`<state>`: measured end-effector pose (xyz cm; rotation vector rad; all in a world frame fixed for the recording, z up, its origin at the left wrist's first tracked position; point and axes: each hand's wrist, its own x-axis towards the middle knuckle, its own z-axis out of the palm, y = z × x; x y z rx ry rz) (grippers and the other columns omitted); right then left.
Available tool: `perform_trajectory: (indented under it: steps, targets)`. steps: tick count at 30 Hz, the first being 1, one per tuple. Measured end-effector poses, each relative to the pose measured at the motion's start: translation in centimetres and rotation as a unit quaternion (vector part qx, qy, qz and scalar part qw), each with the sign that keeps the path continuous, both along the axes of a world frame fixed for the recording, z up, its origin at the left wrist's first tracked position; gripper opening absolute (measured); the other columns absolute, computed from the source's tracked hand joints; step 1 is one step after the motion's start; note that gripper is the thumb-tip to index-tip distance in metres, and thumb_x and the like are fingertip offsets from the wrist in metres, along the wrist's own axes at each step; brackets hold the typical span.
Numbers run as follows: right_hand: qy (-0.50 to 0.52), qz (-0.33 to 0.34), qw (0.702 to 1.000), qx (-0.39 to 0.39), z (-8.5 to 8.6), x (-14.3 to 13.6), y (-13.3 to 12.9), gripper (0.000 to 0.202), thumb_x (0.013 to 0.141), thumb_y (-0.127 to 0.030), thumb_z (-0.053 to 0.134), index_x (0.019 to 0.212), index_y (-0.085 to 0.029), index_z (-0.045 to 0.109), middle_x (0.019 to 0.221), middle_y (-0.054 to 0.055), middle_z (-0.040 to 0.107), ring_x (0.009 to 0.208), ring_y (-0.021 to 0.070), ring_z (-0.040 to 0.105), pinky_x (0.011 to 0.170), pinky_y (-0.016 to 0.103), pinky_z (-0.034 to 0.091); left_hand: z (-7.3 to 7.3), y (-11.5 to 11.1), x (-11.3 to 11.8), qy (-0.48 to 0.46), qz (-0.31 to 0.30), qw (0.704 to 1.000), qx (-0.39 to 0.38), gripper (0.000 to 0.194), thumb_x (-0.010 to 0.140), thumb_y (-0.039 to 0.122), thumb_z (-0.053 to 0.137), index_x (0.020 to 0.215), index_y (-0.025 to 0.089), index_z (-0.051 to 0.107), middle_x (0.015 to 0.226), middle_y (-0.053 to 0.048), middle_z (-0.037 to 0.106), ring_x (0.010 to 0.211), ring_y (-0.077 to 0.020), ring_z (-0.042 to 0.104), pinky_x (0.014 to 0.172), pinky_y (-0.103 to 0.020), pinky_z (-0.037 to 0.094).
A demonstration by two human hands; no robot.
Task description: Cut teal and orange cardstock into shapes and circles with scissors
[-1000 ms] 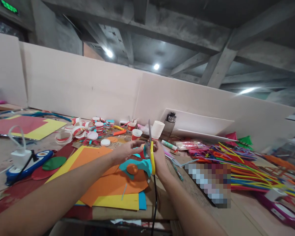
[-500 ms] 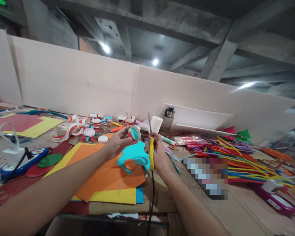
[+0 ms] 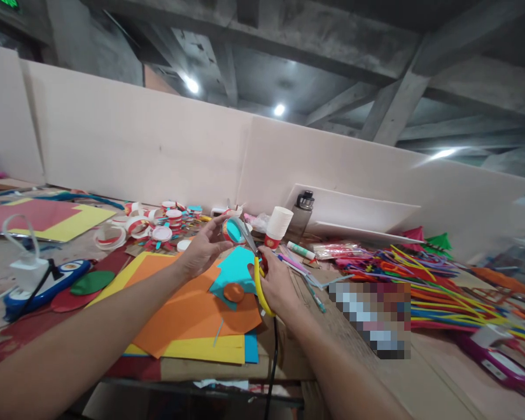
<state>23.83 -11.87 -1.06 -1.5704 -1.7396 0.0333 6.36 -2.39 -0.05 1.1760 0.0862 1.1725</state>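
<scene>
My left hand (image 3: 205, 248) holds a short cut paper cup ring (image 3: 233, 231) with a turquoise disc in it. In my right hand (image 3: 275, 280) is a pair of scissors with yellow handles (image 3: 261, 286); the blades point up and left and reach the ring's right side. Below the hands, a cut turquoise sheet (image 3: 234, 271) lies on orange paper (image 3: 188, 315), with a small orange disc (image 3: 234, 292) on it. Yellow paper (image 3: 201, 349) lies underneath.
Stacked paper cups (image 3: 280, 223) and a bottle (image 3: 303, 213) stand behind my right hand. Cut cup pieces (image 3: 161, 234) cluster at the back left. Coloured pipe cleaners (image 3: 441, 297) spread at the right. A blue power strip (image 3: 48, 289) lies left, a purple one (image 3: 494, 359) right.
The scissors have tilted left from upright, and their blades have come to the cup ring. My right hand has shifted slightly left, and my left hand has turned the ring.
</scene>
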Motion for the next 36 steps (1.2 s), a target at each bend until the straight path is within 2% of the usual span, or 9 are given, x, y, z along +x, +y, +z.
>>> perform_trajectory:
  steps: [5,17,22,30,36]
  targets:
    - [0.001,-0.002,1.0,0.003,-0.2,0.0,0.1,0.035,0.084,-0.032,0.052,0.117,-0.019,0.053,0.094,0.006,0.063,0.078,0.0185,0.055,0.07,0.029,0.042,-0.3,-0.1,0.5,-0.002,0.009,1.0,0.014,0.06,0.063,0.005,0.076,0.116,0.025,0.058,0.12,-0.003,0.061,0.105,-0.0154,0.058,0.09,-0.025,0.046]
    - [-0.019,-0.014,1.0,0.0,0.4,-0.3,-0.3,0.03,0.083,-0.026,0.051,0.111,-0.019,0.057,0.087,0.004,0.063,0.072,0.0168,0.052,0.063,0.026,0.036,-0.4,-0.1,0.7,-0.008,0.032,0.999,0.037,0.059,0.061,0.006,0.078,0.113,0.024,0.058,0.118,-0.004,0.061,0.104,-0.0154,0.058,0.088,-0.024,0.047]
    - [-0.023,-0.019,1.0,0.001,0.7,-0.5,-0.5,0.028,0.083,-0.026,0.051,0.109,-0.019,0.058,0.087,0.005,0.064,0.072,0.0173,0.054,0.063,0.026,0.037,-0.4,-0.1,0.4,-0.003,0.018,1.0,0.017,0.061,0.062,0.007,0.077,0.117,0.024,0.057,0.122,-0.005,0.062,0.106,-0.0169,0.059,0.091,-0.027,0.047]
    - [-0.035,-0.014,0.999,0.019,0.7,-0.4,-0.6,0.028,0.085,-0.028,0.05,0.111,-0.021,0.059,0.093,0.007,0.067,0.082,0.0207,0.059,0.07,0.029,0.042,0.2,-0.3,-0.3,0.013,0.001,1.0,-0.006,0.057,0.064,0.012,0.078,0.117,0.02,0.059,0.113,-0.007,0.066,0.103,-0.0197,0.061,0.095,-0.034,0.048]
    - [-0.059,-0.014,0.998,0.011,0.8,-0.2,-0.6,0.029,0.083,-0.023,0.051,0.111,-0.02,0.059,0.094,0.008,0.066,0.08,0.0201,0.058,0.069,0.028,0.042,0.5,-0.3,-0.4,0.009,-0.02,1.0,-0.018,0.053,0.066,0.015,0.078,0.116,0.018,0.061,0.111,-0.008,0.066,0.102,-0.021,0.062,0.095,-0.036,0.049]
